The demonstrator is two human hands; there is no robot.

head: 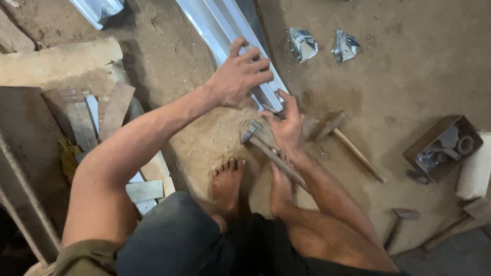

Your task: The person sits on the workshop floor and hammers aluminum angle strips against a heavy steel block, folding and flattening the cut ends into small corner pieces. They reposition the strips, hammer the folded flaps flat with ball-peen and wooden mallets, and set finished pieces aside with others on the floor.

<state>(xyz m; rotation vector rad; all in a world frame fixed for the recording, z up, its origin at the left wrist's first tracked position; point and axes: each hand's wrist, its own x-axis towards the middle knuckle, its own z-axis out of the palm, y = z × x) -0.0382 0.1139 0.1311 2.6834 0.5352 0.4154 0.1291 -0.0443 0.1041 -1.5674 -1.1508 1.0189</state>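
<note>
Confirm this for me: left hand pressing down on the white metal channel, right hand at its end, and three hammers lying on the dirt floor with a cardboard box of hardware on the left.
One detail is wrong: the cardboard box of hardware sits on the right, not the left, as the head view shows. The rest holds: left hand on the white metal channel, right hand at its end, three hammers on the dirt floor.

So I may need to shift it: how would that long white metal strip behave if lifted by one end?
The white metal strip looks thin and folded, so probably light and fairly stiff, though its length may make it sag. The left hand presses it down, perhaps because it slides easily on the dusty floor.
</note>
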